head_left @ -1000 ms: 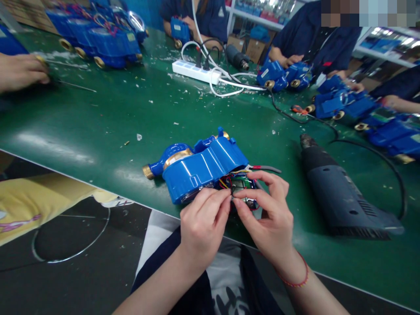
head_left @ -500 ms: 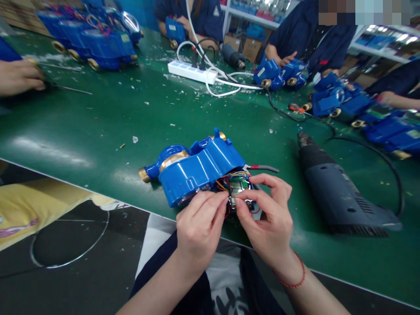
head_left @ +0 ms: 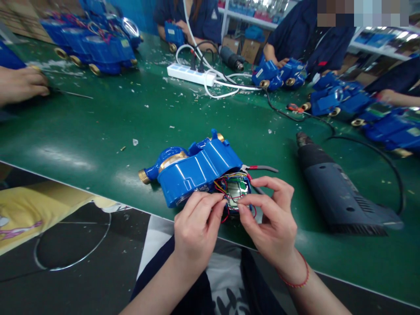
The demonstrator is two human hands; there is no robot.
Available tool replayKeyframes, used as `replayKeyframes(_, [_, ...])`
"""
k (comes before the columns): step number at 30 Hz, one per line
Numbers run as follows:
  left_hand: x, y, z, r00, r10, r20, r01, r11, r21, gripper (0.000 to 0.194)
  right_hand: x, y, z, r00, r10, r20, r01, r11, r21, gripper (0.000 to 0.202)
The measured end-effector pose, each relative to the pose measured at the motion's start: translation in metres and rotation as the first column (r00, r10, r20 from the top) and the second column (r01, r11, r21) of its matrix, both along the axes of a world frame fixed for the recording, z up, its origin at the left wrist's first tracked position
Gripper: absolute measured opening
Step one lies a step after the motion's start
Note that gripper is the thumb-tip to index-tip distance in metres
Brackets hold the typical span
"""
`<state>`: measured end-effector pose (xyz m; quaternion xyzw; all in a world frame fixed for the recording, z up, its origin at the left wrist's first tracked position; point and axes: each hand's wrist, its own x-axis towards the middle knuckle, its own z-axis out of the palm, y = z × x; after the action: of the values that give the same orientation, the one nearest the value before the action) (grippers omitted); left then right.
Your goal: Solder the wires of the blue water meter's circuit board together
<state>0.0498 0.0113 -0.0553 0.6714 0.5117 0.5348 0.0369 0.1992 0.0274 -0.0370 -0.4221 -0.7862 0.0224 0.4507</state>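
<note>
My left hand (head_left: 197,227) and right hand (head_left: 274,223) pinch the coloured wires (head_left: 226,199) at the blue meter's (head_left: 197,168) open near end, fingers clamped, on the green desk (head_left: 98,122).

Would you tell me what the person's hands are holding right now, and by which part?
Both the left hand and right hand pinch the thin wires at the open end of the blue water meter, fingertips only.
</note>
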Motion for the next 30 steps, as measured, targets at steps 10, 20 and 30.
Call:
replayKeyframes(10, [-0.015, -0.002, -0.005, 0.972, 0.056, -0.226, -0.029, 0.992, 0.12, 0.011, 0.008, -0.004, -0.001, 0.994, 0.043, 0.1, -0.046, 0.998, 0.033, 0.009])
replayKeyframes(20, [-0.01, -0.031, -0.013, 0.903, 0.043, 0.427, 0.119, 0.931, -0.345, 0.013, 0.002, -0.013, -0.004, 0.983, 0.139, 0.12, -0.151, 0.983, 0.101, 0.015])
replayKeyframes(30, [-0.004, -0.038, -0.009, 0.452, 0.253, 0.855, 0.651, 0.561, -0.511, 0.045, 0.0, -0.015, -0.009, 0.966, 0.201, 0.162, -0.222, 0.967, 0.128, 0.019])
